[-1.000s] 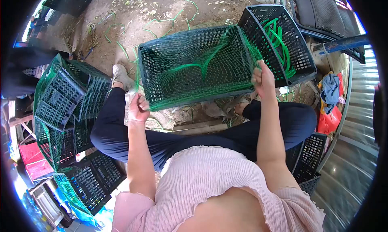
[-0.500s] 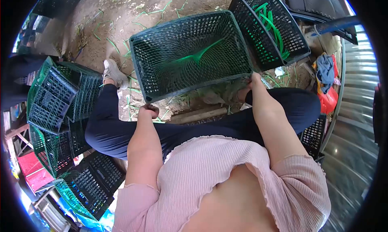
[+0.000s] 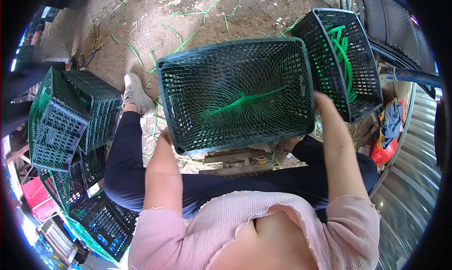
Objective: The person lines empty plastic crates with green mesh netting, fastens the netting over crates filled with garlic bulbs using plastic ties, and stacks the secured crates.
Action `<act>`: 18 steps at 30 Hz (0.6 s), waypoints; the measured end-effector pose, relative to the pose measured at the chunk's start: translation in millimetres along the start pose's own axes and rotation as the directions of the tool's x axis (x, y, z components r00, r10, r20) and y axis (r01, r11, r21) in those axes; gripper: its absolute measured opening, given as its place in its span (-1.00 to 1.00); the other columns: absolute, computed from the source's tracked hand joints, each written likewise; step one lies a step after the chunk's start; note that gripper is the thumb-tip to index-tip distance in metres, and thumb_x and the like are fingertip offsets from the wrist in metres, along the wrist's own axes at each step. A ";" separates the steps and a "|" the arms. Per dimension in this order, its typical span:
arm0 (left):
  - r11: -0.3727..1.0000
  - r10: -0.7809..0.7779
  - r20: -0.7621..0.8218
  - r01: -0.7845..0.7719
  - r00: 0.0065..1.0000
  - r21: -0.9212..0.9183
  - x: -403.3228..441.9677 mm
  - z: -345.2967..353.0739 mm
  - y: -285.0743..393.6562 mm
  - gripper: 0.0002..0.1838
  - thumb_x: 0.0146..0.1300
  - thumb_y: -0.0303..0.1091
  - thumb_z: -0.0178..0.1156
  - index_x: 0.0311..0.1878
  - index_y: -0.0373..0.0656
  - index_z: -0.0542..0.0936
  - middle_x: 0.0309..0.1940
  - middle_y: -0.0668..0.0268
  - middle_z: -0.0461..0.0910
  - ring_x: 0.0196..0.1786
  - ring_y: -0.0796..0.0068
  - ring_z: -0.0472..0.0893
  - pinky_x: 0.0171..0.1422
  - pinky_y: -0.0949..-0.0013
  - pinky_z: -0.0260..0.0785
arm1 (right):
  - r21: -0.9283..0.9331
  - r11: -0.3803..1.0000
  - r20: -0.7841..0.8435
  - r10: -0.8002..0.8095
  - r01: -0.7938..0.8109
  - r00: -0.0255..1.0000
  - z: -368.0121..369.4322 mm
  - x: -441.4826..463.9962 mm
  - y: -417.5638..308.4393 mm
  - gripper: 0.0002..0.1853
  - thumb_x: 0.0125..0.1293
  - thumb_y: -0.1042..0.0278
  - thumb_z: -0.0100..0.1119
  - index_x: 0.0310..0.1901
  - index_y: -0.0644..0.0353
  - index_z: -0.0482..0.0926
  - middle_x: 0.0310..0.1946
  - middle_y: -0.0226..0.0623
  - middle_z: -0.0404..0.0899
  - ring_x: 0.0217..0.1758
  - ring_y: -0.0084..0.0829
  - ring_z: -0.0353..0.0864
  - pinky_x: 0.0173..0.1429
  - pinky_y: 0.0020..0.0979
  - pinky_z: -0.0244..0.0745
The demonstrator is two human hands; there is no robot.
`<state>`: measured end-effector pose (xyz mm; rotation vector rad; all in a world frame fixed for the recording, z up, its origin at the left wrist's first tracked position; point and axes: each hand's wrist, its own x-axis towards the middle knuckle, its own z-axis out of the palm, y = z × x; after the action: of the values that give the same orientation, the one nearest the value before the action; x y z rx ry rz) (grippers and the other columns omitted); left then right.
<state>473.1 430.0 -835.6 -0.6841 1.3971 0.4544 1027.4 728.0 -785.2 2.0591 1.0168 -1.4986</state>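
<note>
Facing my head camera with its opening, a dark plastic crate (image 3: 308, 81) spans the space between my hands, ahead of the knees, green netting (image 3: 243, 99) drawn across it and bunched along a bright central line. I have the hands apart: left hand (image 3: 165, 139) by the near left corner, right hand (image 3: 323, 102) at the right side. Fingers are hidden; I cannot tell whether either grips. Close by at right, a second crate (image 3: 316, 39) holds green strips (image 3: 347, 65). Netted crates (image 3: 56, 138) rise at left, near a pale shoe (image 3: 136, 93).
</note>
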 end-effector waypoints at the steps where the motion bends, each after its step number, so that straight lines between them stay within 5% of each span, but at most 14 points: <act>1: 0.954 0.066 0.026 -0.071 0.997 0.292 -5.8 -5.9 14.9 -0.75 0.15 -0.23 -0.11 -0.26 -0.16 0.48 -0.46 0.27 0.50 -0.49 0.38 0.47 -0.39 0.32 0.40 | -0.386 0.888 -0.045 -0.289 0.250 0.956 -14.9 -29.2 -24.0 -0.80 0.07 0.33 0.02 -0.40 0.29 0.52 -0.53 -0.12 0.52 -0.53 -0.25 0.52 -0.47 -0.27 0.44; 2: 0.838 0.150 0.057 -0.158 0.987 0.522 -13.1 -13.0 33.8 -0.73 0.16 -0.22 -0.10 -0.24 -0.16 0.49 -0.45 0.27 0.51 -0.48 0.37 0.48 -0.39 0.33 0.41 | -0.746 0.588 -0.086 -0.552 0.313 0.829 -29.5 -59.1 -48.2 -0.81 0.08 0.34 -0.03 -0.39 0.27 0.50 -0.48 -0.08 0.53 -0.44 -0.22 0.55 -0.38 -0.23 0.46; 3: 0.757 0.285 0.073 -0.272 0.956 0.594 -27.3 -23.1 55.9 -0.72 0.16 -0.21 -0.10 -0.21 -0.16 0.49 -0.43 0.26 0.52 -0.47 0.37 0.49 -0.38 0.33 0.43 | -0.890 0.419 -0.234 -0.757 0.179 0.610 -39.3 -78.3 -71.1 -0.82 0.07 0.33 -0.04 -0.39 0.25 0.49 -0.44 -0.08 0.53 -0.37 -0.21 0.55 -0.33 -0.21 0.45; 5: 0.739 0.612 -0.075 -0.537 0.787 0.407 -95.2 3.1 92.0 -0.81 0.05 -0.30 -0.02 -0.27 -0.10 0.45 -0.52 0.37 0.41 -0.58 0.53 0.37 -0.58 0.44 0.23 | -0.698 0.484 -0.204 -0.841 0.528 0.501 2.6 -194.7 -128.4 -0.82 0.04 0.28 0.01 -0.38 0.19 0.49 -0.39 -0.12 0.52 -0.26 -0.17 0.50 -0.22 -0.22 0.41; 6: 0.666 0.683 -0.064 -0.583 0.728 0.465 -120.3 17.6 106.9 -0.77 0.10 -0.15 -0.01 -0.26 -0.07 0.43 -0.50 0.42 0.40 -0.52 0.57 0.38 -0.51 0.42 0.26 | -0.617 0.311 0.068 -0.894 0.722 0.443 33.5 -225.3 -141.2 -0.78 0.09 0.18 0.01 -0.37 0.15 0.49 -0.40 -0.17 0.52 -0.29 -0.18 0.50 -0.20 -0.26 0.39; 7: 0.627 0.735 -0.065 -0.640 0.675 0.444 -141.4 34.3 114.3 -0.69 0.11 -0.06 0.00 -0.20 -0.05 0.42 -0.46 0.41 0.41 -0.49 0.55 0.39 -0.45 0.41 0.28 | -0.452 0.282 0.325 -0.831 0.846 0.451 66.0 -225.7 -149.4 -0.73 0.14 0.12 -0.04 -0.35 0.15 0.50 -0.38 -0.14 0.51 -0.28 -0.18 0.50 -0.19 -0.27 0.38; 8: 0.581 0.787 -0.069 -0.698 0.614 0.419 -159.9 52.8 117.7 -0.62 0.11 0.03 0.00 -0.14 -0.04 0.40 -0.42 0.40 0.41 -0.46 0.53 0.40 -0.39 0.40 0.29 | -0.386 0.260 0.560 -0.696 0.885 0.449 99.6 -205.3 -155.5 -0.69 0.15 0.06 -0.04 -0.32 0.16 0.50 -0.42 -0.15 0.51 -0.31 -0.18 0.50 -0.17 -0.29 0.37; 9: 0.569 0.779 -0.020 -0.693 0.627 0.442 -176.9 68.6 115.9 -0.56 0.10 0.08 0.01 -0.08 -0.03 0.37 -0.37 0.37 0.41 -0.42 0.51 0.41 -0.34 0.37 0.30 | -0.489 0.145 0.673 -0.565 0.860 0.477 136.3 -166.6 -156.1 -0.64 0.09 0.07 0.08 -0.15 0.11 0.46 -0.25 -0.18 0.49 -0.18 -0.23 0.47 -0.07 -0.29 0.35; 11: 0.550 0.753 0.060 -0.677 0.656 0.489 -201.3 95.2 100.6 -0.43 0.07 0.18 0.02 0.02 -0.01 0.31 -0.25 0.33 0.42 -0.33 0.47 0.42 -0.25 0.31 0.31 | -0.742 0.150 0.406 -0.675 0.654 0.616 191.0 -98.2 -143.3 -0.48 0.03 0.00 0.13 0.03 0.02 0.33 0.05 -0.20 0.28 0.09 -0.17 0.25 0.11 -0.14 0.23; 14: 0.426 0.804 0.091 -0.676 0.587 0.601 -208.0 110.4 60.8 -0.21 -0.01 0.18 0.12 0.19 -0.08 0.11 -0.07 0.24 0.38 -0.16 0.40 0.41 -0.08 0.23 0.29 | -0.875 0.068 0.251 -0.781 0.478 0.572 209.8 -70.6 -132.8 -0.25 -0.07 -0.14 0.16 0.17 -0.09 0.15 0.21 -0.32 0.03 0.27 -0.17 -0.03 0.15 0.13 0.06; 17: 0.324 0.784 0.175 -0.633 0.596 0.703 -173.1 92.8 28.8 -0.14 -0.08 0.06 0.24 0.17 -0.29 0.14 -0.09 0.20 0.42 -0.14 0.41 0.43 -0.06 0.32 0.30 | -0.850 -0.062 0.257 -0.915 0.523 0.309 204.9 -56.7 -103.0 -0.13 -0.19 -0.21 0.19 0.20 -0.12 0.11 0.22 -0.33 0.02 0.29 -0.22 -0.08 0.19 0.15 -0.05; 18: 0.429 0.661 0.217 -0.598 0.719 0.677 -191.8 104.0 16.2 -0.42 -0.07 -0.11 0.26 0.02 -0.19 0.38 -0.21 0.29 0.50 -0.19 0.44 0.47 -0.17 0.35 0.33 | -0.856 -0.058 0.235 -0.929 0.514 0.286 204.1 -55.0 -99.2 -0.10 -0.23 -0.22 0.20 0.21 -0.12 0.10 0.23 -0.34 0.00 0.29 -0.22 -0.07 0.19 0.14 -0.06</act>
<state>512.7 531.6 -646.0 0.5347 1.7338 0.4095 812.9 636.4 -795.1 0.8924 2.7843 -0.3701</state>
